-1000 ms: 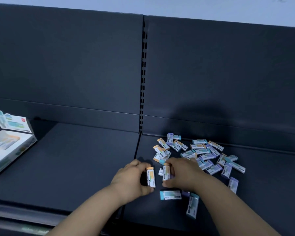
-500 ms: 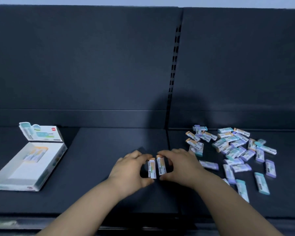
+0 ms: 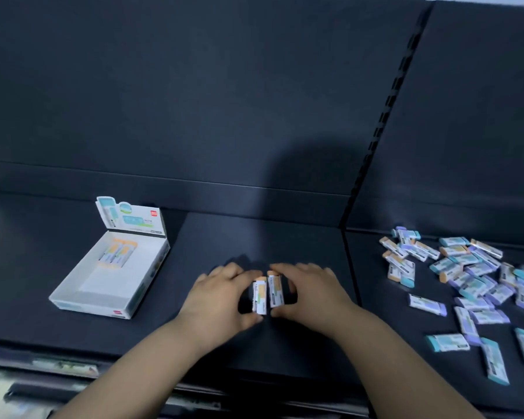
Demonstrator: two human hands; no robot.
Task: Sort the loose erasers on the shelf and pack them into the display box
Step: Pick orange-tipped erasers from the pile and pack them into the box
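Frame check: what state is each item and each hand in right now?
display box: open, flap raised, mostly unfilled
packed erasers: lying flat at the box's far end
left hand: pinches left eraser
right hand: pinches right eraser, beside the left one
loose erasers: scattered on the shelf at right

Two orange-tipped erasers (image 3: 260,297) are held upright side by side, touching, at mid-shelf, one pinched by the left hand (image 3: 218,300), one by the right hand (image 3: 312,297). The white display box (image 3: 85,306) lies open well to their left, lid flap raised, with packed erasers (image 3: 117,252) flat at its far end. The loose erasers (image 3: 466,273) — teal, purple, orange — lie scattered far right.
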